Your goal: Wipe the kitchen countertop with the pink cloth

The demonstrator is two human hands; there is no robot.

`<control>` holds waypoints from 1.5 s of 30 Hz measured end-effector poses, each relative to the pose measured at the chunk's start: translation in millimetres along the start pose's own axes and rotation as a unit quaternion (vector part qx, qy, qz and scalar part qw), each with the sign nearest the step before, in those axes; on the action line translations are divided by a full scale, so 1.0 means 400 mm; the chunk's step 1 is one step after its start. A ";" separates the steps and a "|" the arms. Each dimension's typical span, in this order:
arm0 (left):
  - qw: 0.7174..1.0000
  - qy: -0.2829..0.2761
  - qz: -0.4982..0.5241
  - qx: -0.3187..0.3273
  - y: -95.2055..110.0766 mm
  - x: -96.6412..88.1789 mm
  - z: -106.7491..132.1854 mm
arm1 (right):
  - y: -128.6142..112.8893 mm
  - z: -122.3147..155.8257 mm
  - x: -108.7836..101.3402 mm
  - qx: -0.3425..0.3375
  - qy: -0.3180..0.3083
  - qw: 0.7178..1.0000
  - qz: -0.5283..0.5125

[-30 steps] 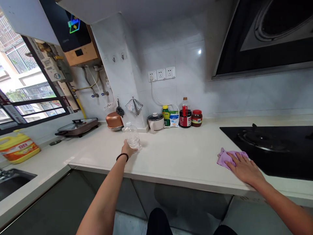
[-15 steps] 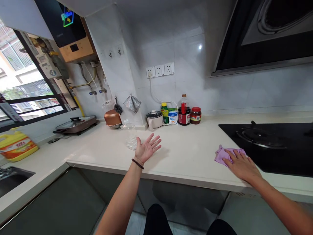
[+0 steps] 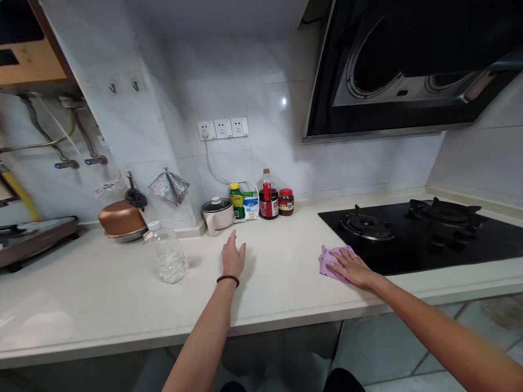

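Note:
My left hand [image 3: 232, 258] is open and empty above the counter, with fingers extended toward the back and thumb apart. Left of it stands a clear plastic bottle [image 3: 169, 256] with a white cap, apart from the hand. A small pinkish pot [image 3: 218, 216] with a glass lid sits just beyond my fingertips. My right hand [image 3: 353, 268] lies flat on a purple cloth [image 3: 328, 260], its fingers spread and pressing it to the counter by the stove's near left corner. Part of the cloth is hidden under the hand.
A black gas stove [image 3: 412, 253] fills the counter's right side under a range hood [image 3: 368, 120]. Along the wall are a green bottle [image 3: 238, 204], a dark sauce bottle [image 3: 268, 208] and a red-lidded jar [image 3: 286, 203]. A copper-coloured pot [image 3: 121, 218] stands left.
The view has swung right, showing more of the stove. My left hand has turned from palm up to fingers pointing at the wall. My right hand stays on the cloth.

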State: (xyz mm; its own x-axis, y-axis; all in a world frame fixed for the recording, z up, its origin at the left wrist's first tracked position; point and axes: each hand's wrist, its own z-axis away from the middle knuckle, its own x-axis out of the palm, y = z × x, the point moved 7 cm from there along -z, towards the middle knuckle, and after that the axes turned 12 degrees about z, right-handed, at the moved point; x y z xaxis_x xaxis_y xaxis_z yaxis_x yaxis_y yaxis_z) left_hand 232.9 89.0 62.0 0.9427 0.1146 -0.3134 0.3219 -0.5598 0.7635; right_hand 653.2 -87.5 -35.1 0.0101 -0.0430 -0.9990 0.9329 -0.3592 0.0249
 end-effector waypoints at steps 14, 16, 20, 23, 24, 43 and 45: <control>0.991 -0.052 -0.098 -0.071 -0.015 0.029 0.009 | -0.141 -0.339 -0.140 0.055 0.051 0.997 0.034; 0.990 -0.069 -0.111 -0.062 -0.007 0.045 0.004 | -0.198 -0.387 -0.162 0.038 0.048 0.998 0.032; 0.987 -0.102 -0.118 -0.041 -0.002 0.071 -0.002 | -0.428 -0.456 -0.189 -0.055 0.037 0.998 0.020; 0.985 -0.100 -0.133 -0.046 -0.012 0.067 -0.003 | -0.676 -0.457 -0.188 -0.177 0.026 0.984 0.006; 0.984 -0.099 -0.139 -0.049 -0.017 0.063 -0.004 | -0.755 -0.447 -0.185 -0.220 0.022 0.975 0.001; 0.988 -0.113 -0.093 -0.041 -0.038 0.063 0.004 | -0.180 -0.619 -0.144 -0.059 0.027 0.997 0.038; 0.988 -0.120 -0.092 -0.043 -0.037 0.067 0.006 | -0.133 -0.651 -0.143 -0.029 0.035 0.998 0.044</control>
State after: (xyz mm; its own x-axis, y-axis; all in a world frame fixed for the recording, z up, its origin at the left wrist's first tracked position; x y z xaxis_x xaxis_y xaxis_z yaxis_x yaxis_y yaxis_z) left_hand 253.2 98.7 40.9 0.8228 0.0043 -0.5683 0.5020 -0.4744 0.7232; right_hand 696.5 176.8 11.2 0.1167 -0.0064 -0.9931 0.9465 -0.3021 0.1132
